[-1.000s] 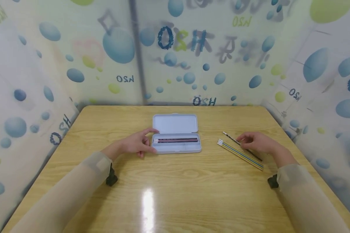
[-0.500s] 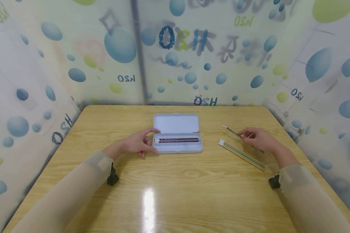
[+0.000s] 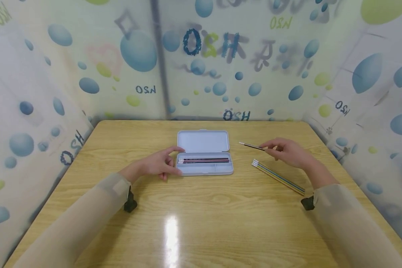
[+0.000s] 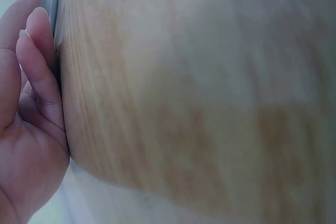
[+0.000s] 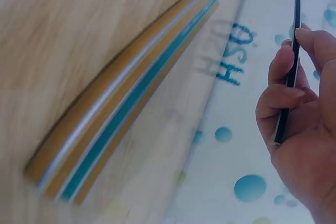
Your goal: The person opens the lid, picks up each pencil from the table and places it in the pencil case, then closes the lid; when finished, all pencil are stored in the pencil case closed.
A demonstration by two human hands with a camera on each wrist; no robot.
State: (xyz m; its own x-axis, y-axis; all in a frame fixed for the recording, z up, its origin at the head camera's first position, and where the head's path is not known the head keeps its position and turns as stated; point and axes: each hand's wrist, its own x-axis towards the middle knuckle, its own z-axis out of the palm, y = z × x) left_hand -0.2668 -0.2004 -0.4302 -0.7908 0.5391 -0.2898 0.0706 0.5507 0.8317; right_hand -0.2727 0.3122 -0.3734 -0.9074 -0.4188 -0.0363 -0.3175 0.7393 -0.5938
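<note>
An opened white pencil case (image 3: pixel 205 169) lies on the table, its lid folded back. Dark pencils (image 3: pixel 204 160) lie in its rear compartment. My left hand (image 3: pixel 157 163) grips the left end of the case, forefinger at the back and thumb at the front; in the left wrist view the hand (image 4: pixel 34 103) shows beside the table surface. My right hand (image 3: pixel 289 152) pinches a dark pencil (image 3: pixel 252 146) with a light tip, right of the case. In the right wrist view that pencil (image 5: pixel 297 19) lies across the fingers of the hand (image 5: pixel 304 108).
Several yellow and blue striped pencils (image 3: pixel 278 177) lie slanted on the table (image 3: pixel 221 223), in front of the right hand. Patterned walls (image 3: pixel 201 74) stand behind the table and on both sides.
My right hand has picked up the dark pencil from beside the striped ones and moved it left and back toward the case. My left hand stays at the case.
</note>
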